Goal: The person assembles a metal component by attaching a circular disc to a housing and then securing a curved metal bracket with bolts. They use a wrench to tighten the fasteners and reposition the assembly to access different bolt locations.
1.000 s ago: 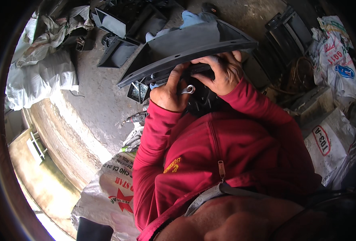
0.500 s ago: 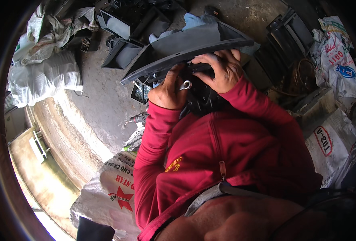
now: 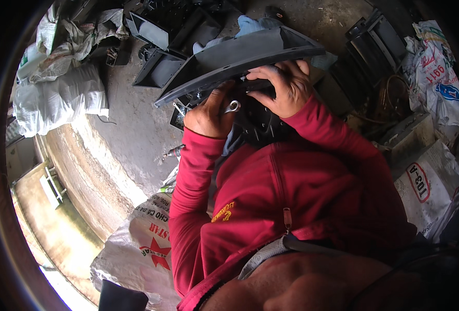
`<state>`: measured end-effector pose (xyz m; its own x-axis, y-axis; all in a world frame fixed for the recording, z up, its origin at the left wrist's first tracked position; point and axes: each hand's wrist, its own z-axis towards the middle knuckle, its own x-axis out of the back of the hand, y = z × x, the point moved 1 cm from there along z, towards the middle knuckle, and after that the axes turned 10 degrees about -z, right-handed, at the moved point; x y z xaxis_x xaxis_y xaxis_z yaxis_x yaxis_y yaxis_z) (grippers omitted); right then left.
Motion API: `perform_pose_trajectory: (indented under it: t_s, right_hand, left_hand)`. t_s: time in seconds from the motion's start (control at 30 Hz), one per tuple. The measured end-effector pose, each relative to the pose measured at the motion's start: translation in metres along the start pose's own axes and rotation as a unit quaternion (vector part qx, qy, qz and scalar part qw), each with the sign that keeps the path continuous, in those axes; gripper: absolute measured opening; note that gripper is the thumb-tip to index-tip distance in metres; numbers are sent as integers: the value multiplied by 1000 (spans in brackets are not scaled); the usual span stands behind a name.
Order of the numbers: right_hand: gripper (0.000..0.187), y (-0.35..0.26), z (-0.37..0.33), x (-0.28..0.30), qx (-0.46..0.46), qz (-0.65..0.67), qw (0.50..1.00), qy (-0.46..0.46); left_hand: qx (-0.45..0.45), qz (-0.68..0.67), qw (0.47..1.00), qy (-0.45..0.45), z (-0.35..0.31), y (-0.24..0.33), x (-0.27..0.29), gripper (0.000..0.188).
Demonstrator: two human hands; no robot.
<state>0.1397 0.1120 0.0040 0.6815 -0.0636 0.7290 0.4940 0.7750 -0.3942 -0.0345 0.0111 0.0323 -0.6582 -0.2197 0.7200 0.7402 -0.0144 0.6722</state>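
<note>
A long black metal trough-shaped part [image 3: 240,52] lies tilted in front of me, its rimmed edge toward my body. My left hand [image 3: 207,118] is closed around a ring wrench [image 3: 233,107]; the shiny ring end sticks out beside the fingers, while the other end is hidden. My right hand [image 3: 289,90] has thumb and fingers curled under the near edge of the part. Its index fingertip is at a small silver bolt [image 3: 243,79], and whatever lies between the fingers is hidden. Another bolt [image 3: 199,95] shows under the edge near my left hand.
Further black box-shaped parts [image 3: 159,67] lie at the far left, and more black parts [image 3: 377,44] are stacked at the far right. White sacks [image 3: 154,249] lie at lower left and right. A drill-like tool [image 3: 174,151] rests on the floor by my left sleeve.
My left hand has shifted slightly left and down with the ring wrench. The black part has tipped a little, its left end moving slightly left. My right hand stays nearly in place.
</note>
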Motion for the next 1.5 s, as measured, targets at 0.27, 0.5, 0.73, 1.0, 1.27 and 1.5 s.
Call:
perform_pose_trajectory:
  t_s: [0.27, 0.5, 0.73, 1.0, 1.27, 1.5]
  right_hand:
    - [60, 0, 1, 0, 6, 9, 1000, 10]
    - [56, -1, 1, 8, 18, -35, 999, -19]
    - [63, -4, -3, 1, 32, -50, 998, -29]
    - [59, 0, -4, -1, 1, -17, 1000, 21]
    - [57, -2, -6, 1, -24, 7, 1000, 13]
    - [61, -2, -5, 2, -18, 39, 999, 19]
  left_hand:
    - [2, 28, 999, -28, 1, -3, 23, 35]
    - [-109, -90, 989, 53, 6, 45, 60, 27]
    - [-54, 38, 992, 106, 7, 34, 46, 23]
    - [108, -185, 970, 118, 3, 16, 23, 19]
    - [-47, -6, 993, 110, 17, 40, 3, 11]
    - [-111, 84, 987, 81, 27, 58, 3, 12]
